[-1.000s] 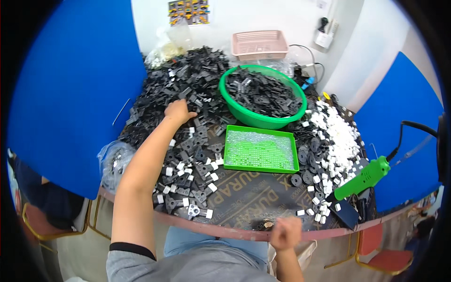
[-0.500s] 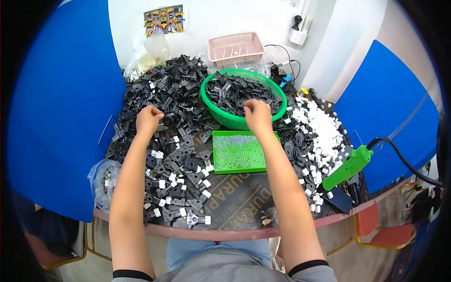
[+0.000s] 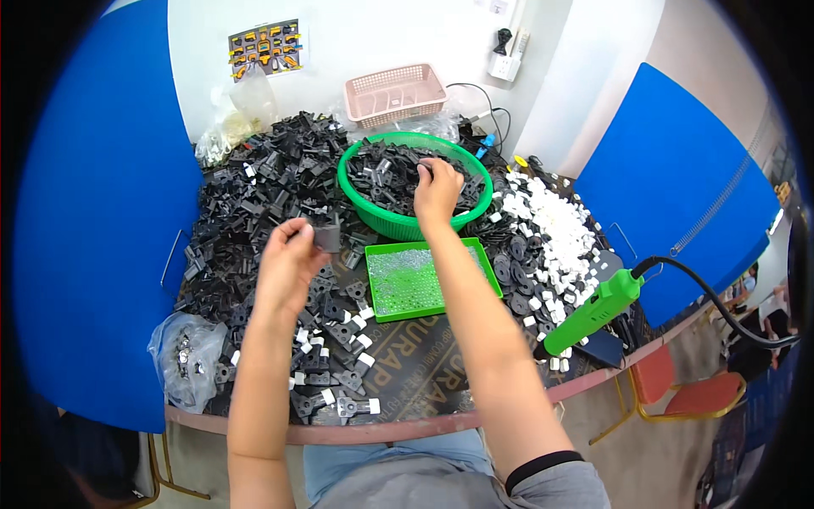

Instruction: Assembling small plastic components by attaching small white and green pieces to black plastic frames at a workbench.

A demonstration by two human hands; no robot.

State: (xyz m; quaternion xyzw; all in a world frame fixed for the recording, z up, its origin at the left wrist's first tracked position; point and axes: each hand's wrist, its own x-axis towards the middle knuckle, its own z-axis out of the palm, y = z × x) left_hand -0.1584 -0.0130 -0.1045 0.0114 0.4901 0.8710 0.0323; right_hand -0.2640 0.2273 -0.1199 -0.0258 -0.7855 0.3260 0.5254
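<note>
My left hand point(image 3: 288, 265) is raised over the heap of black plastic parts point(image 3: 254, 204), its thumb and fingers pinching a black plastic part point(image 3: 327, 237) with a flat side. My right hand point(image 3: 439, 193) reaches into the round green basket point(image 3: 398, 222), which is filled with dark plastic pieces. Its fingers are pinched together near a dark piece, though what lies between them is hard to make out. In front of the basket is a shallow green tray point(image 3: 407, 284) holding many small shiny metal bits.
A green electric screwdriver point(image 3: 593, 316) hangs at the right on a black cable. Small white pieces point(image 3: 555, 229) are heaped beside the basket. A pink basket point(image 3: 394, 95) stands at the back, and a clear plastic bag point(image 3: 185, 360) lies front left. Blue panels point(image 3: 102, 212) flank the table.
My left hand has come right and nearer, and now holds a black plastic part clear of the heap. My right hand stays over the green basket. The whole view has shifted slightly.
</note>
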